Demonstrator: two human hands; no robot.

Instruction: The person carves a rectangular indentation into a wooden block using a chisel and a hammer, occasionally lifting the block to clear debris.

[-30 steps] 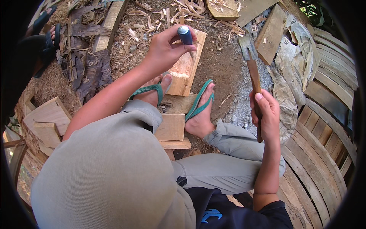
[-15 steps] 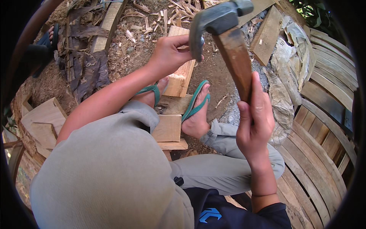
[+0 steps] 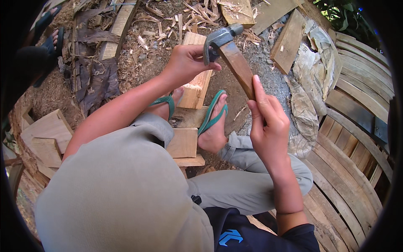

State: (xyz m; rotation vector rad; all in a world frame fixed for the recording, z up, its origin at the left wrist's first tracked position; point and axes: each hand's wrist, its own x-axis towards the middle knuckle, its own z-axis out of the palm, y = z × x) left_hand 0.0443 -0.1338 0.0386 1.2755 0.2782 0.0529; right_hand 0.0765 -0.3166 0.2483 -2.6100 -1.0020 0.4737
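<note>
"Wood shavings [image 3: 205, 12] litter the ground [image 3: 236, 93]. What sits at the middle of it all?"

"One pale wooden block [image 3: 199, 86], just beyond the person's feet. Over it, the left hand [image 3: 189, 63] pinches one dark blue handle [image 3: 214, 54] between thumb and fingers, seemingly to keep it steady. Its lower end is hidden."

"And the other of the two hands?"

"The right hand [image 3: 270, 122] closes around one hammer [image 3: 235, 63], index finger laid along the shaft, perhaps for control. The claw overlaps the blue handle in view; whether they touch, I cannot tell."

"Why are the feet so close?"

"Two green sandals [image 3: 213, 113], one per foot. The left foot is just beside the block, which likely helps to brace it; the right foot is angled out, probably for balance."

"Further out?"

"One squared offcut [image 3: 182, 143] nearer the person, one crumpled sack [image 3: 312, 71] to the right, probably tossed aside, and slatted wood [image 3: 331, 176] beyond. At upper left, two feet [image 3: 55, 40] of another person, in dark sandals, stand well apart from the block."
</note>
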